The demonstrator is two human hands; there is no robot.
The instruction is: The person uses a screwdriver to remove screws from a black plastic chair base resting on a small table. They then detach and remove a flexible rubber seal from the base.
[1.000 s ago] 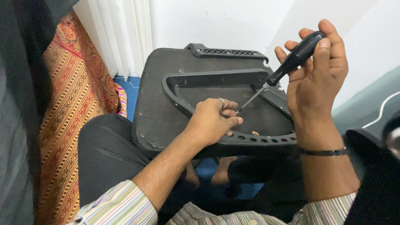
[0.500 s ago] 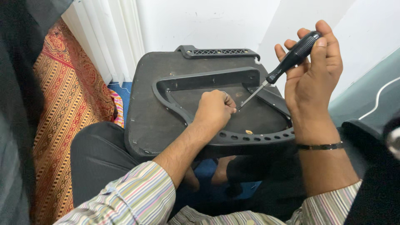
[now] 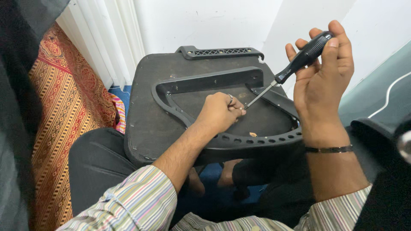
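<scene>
Two hands at work over one black seat panel [image 3: 150, 115], centre of frame, resting on the lap. Right hand [image 3: 323, 81], upper right, wrapped shut around one black-handled screwdriver [image 3: 299, 60]; long axis slanting down-left, tip meeting the left hand [image 3: 218, 113] at centre. Left hand curled tight at the tip, fingertips pinched, contents too small to tell. One curved plastic frame [image 3: 257, 141] with a row of holes just below.

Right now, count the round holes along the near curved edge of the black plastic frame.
7 round holes show, in a row along the near curved rim of the black plastic frame, running from beside the left hand toward the right hand. More may be hidden under both.
</scene>
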